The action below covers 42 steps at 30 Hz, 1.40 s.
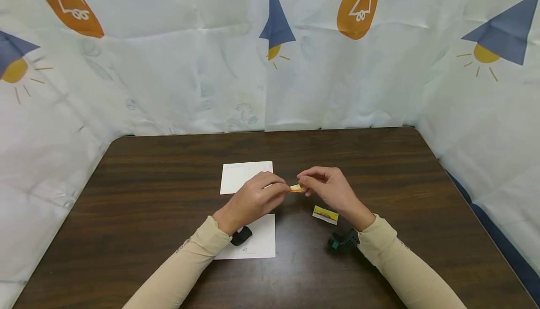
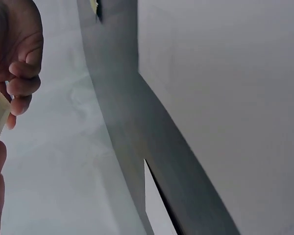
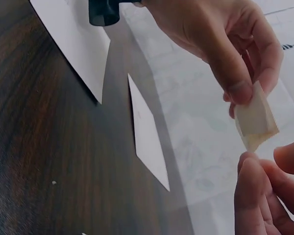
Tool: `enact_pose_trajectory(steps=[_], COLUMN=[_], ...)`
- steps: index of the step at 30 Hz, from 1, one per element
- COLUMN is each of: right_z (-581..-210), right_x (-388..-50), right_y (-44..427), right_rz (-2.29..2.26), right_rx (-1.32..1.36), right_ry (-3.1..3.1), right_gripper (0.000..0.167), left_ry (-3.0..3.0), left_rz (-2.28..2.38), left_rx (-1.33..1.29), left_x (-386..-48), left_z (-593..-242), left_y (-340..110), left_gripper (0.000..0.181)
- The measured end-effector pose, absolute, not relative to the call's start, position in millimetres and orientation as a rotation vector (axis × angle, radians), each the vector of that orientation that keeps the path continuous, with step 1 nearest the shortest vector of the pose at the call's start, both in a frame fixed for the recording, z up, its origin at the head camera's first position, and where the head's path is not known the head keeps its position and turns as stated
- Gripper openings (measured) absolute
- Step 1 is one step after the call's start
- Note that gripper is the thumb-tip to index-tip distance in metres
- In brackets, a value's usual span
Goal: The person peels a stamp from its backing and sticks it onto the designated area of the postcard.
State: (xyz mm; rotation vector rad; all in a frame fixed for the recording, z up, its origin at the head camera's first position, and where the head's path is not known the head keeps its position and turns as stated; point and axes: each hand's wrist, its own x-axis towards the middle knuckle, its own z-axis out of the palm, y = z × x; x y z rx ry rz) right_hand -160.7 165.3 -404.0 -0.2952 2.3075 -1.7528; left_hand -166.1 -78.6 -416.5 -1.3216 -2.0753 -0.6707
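Note:
My left hand (image 1: 258,195) pinches one side of a small yellow-and-orange packet (image 1: 296,188), held above the table. In the right wrist view the packet (image 3: 257,120) looks pale and translucent, with a serrated edge. The fingertips of my right hand (image 1: 331,188) are at the packet's other end and seem to pinch its corner; their exact hold is partly hidden. On the table below the right hand lies a second yellow packet (image 1: 326,215). One white card (image 1: 263,241) sits under the left wrist, and another white card (image 1: 236,177) is farther back.
The dark wood-grain table (image 1: 168,182) reaches back to a white printed curtain (image 1: 202,74), which also hangs along both sides. A black band (image 1: 241,235) is on the left wrist; a dark green device (image 1: 343,239) is on the right one.

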Motion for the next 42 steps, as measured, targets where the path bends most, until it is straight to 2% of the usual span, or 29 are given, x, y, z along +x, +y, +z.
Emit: enact_pose_trajectory(steps=[8, 14, 25, 42], right_z=[-395, -392, -392, -398], right_x=[-155, -149, -142, -144], right_y=[166, 166, 157, 149], right_rz=[-1.792, -1.865, -1.763, -1.539], right_rx=[-0.3, -0.449, -0.943, -1.291], right_ry=[2.448, 2.552, 2.847, 3.1], right_gripper=[0.017, 0.012, 0.019, 0.031], left_ry=[-2.119, -2.208, -2.415, -2.443], left_rz=[-0.95, -1.185, -1.665, -2.119], left_rx=[-1.234, -1.095, -0.714, -0.41], left_x=[-163, -159, -151, -150], left_z=[-420, -418, -412, -409], left_y=[-74, -71, -67, -63], left_gripper=[0.018, 0.014, 0.015, 0.02])
